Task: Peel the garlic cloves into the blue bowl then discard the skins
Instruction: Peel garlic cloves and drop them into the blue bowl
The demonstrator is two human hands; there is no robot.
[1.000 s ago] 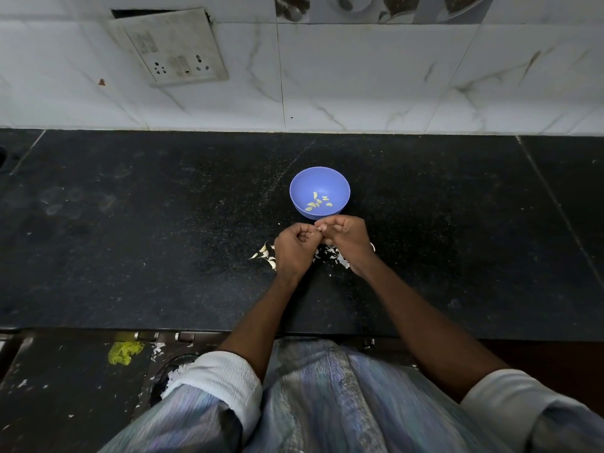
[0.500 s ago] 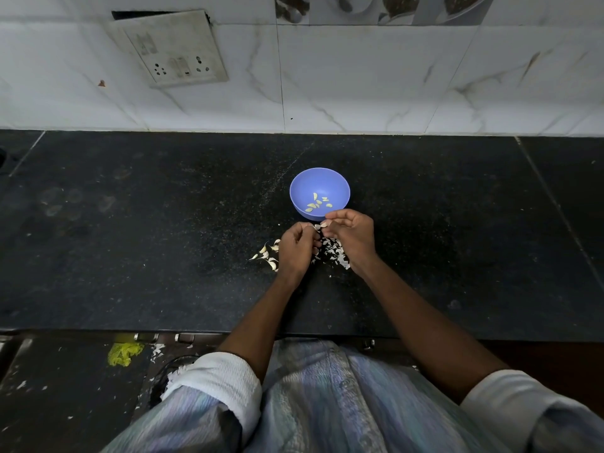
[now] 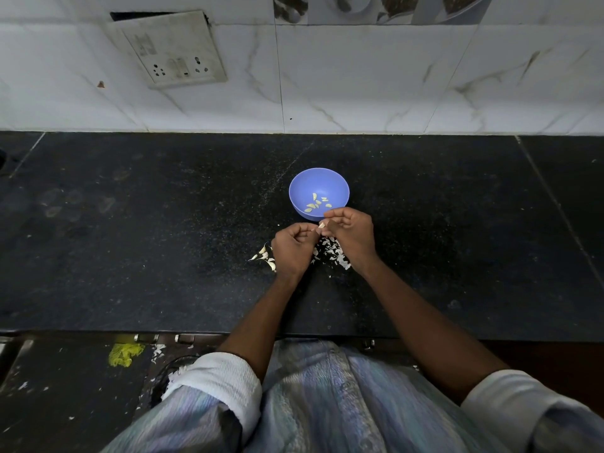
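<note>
garlic clove (image 3: 321, 226) | pinched between left hand (image 3: 292, 249), right hand (image 3: 352, 235) | mostly hidden

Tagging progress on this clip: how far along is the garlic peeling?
Done: several peeled cloves lie in the blue bowl, and a pile of skins sits on the counter under the hands. In hand: left hand and right hand pinch one clove between them, just short of the bowl. Left: a few unpeeled-looking cloves beside the left hand, then discarding the skins.
</note>
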